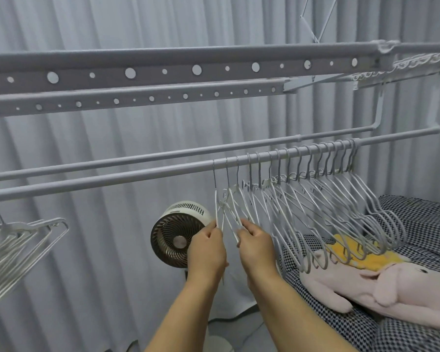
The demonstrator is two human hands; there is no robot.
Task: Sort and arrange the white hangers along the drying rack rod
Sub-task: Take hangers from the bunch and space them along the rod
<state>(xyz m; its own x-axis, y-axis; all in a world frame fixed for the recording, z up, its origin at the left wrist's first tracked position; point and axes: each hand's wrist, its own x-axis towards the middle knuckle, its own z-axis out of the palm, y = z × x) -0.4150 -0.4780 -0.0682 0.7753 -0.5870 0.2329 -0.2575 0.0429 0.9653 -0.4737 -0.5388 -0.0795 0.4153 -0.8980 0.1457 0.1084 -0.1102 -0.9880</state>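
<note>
While pinching leftmost hangers (pixel 222 212): both hands (pixel 207 250), bare rod (pixel 99 180) to left.

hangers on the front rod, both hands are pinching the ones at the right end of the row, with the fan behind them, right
Not quite. The head view shows the left hand and right hand pinching hangers at the left end of the row on the front rod, not the right end. The fan is indeed behind them.
</note>
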